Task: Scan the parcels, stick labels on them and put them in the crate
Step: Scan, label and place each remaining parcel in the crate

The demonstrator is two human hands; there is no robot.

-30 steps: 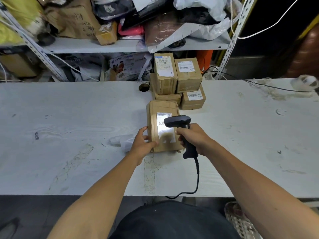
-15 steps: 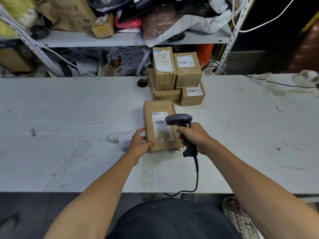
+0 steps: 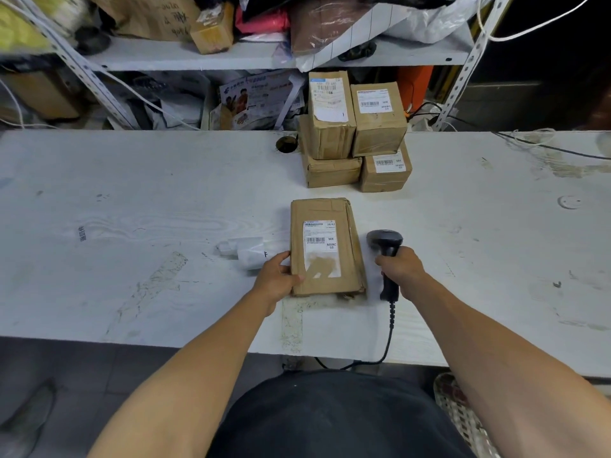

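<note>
Lying flat on the white table [image 3: 132, 193], a little nearer than its middle, the brown cardboard parcel [image 3: 325, 247] in front of me runs long from near to far. Its wrapping is creased, with rumpled tape along the right edge. A white label [image 3: 321, 247] covers most of the top, with a barcode and the letters MX and MXRC on its far half; the near half is torn or rubbed away, showing brown underneath.

My left hand [image 3: 277, 281] grasps the parcel at its near left corner, thumb on top by the label, fingers curled against the left side. My right hand [image 3: 401, 268] is clenched around the handle of the black barcode scanner [image 3: 386, 256], just to the right of the parcel; the scanner's head points toward the far side, and its cable drops over the near table edge. Both forearms reach in from the near edge.

Four more taped parcels [image 3: 355, 130] are stacked at the far side of the table, two on two, labels showing on three. A crumpled scrap of white backing paper [image 3: 246, 252] lies just left of my left hand.

The small print on every label is too fine to read. My fingertips on the parcel's left side are hidden, as is the scanner's trigger beneath my fingers.
</note>
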